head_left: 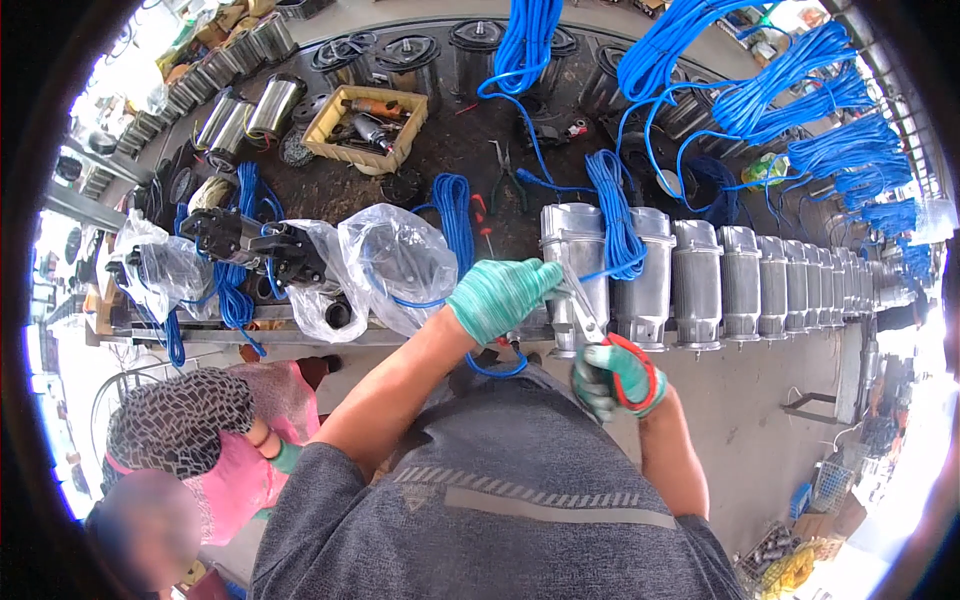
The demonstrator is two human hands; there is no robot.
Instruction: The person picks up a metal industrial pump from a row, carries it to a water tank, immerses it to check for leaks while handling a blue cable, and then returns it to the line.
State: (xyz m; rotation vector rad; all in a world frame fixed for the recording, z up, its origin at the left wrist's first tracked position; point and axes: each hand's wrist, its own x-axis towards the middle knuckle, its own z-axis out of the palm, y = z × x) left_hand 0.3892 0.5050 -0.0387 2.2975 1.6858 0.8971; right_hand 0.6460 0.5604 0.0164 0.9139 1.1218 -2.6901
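My right hand (622,378), in a green-and-grey glove, is wrapped round the red handles of scissors (588,318). Their metal blades point up and left, close to the fingertips of my left hand (505,298). That hand, in a green glove, pinches a thin blue cable (600,272), whose gripped part is hidden by the fingers. From there the cable runs right to a bundled blue coil (618,215) draped over silver ribbed motor housings (575,235). Below my left wrist, a loop of blue cable (497,374) hangs in front of my shirt.
Silver housings (740,280) stand in a row along the bench edge to the right. Left lie bagged black parts (280,255) and a clear plastic bag (395,250). Behind are a tool tray (365,130), pliers (507,175) and blue coils (790,80). A co-worker (215,440) is at lower left.
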